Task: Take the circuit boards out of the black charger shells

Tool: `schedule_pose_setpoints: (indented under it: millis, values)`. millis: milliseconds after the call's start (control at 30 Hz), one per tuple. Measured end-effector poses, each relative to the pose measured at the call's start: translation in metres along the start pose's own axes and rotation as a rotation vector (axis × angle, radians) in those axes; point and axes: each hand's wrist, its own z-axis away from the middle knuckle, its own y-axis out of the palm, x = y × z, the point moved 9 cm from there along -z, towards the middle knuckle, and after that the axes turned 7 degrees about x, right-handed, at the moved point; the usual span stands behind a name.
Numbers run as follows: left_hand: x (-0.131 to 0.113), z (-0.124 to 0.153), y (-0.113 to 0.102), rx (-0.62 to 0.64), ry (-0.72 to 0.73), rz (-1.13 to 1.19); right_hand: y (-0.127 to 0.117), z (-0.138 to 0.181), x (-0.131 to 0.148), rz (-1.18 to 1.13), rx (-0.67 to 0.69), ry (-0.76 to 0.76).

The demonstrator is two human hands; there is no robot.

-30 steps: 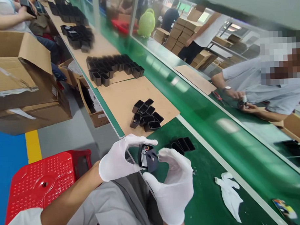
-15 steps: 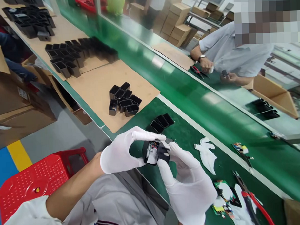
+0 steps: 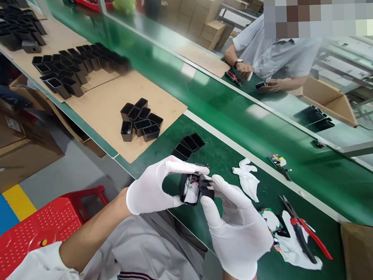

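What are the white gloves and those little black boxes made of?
Gloves, on the left hand and right hand: probably thin fabric, matte, creased at the knuckles. Black boxes and the held black case: likely moulded plastic, thin even walls, slight sheen.

Both gloved hands pinch a small black housing over the green table. The left hand grips at nine o'clock, the right hand at four.
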Motion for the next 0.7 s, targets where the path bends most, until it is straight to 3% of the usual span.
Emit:
schedule_pose_setpoints:
  millis: [133, 333, 633, 700]
  values:
    - [-0.002, 0.000, 0.003, 0.026, 0.003, -0.052, 0.001, 0.002, -0.006, -0.030, 0.007, 0.013]
    - [-0.009, 0.005, -0.004, -0.060, 0.004, -0.200, 0.005, 0.000, -0.014, -0.049, 0.003, 0.045]
    - [-0.017, 0.002, -0.003, -0.068, 0.091, -0.248, 0.005, -0.006, -0.008, -0.112, 0.035, 0.025]
    - [-0.020, 0.008, -0.003, -0.179, 0.107, -0.325, 0.006, -0.010, -0.009, -0.173, 0.017, 0.072]
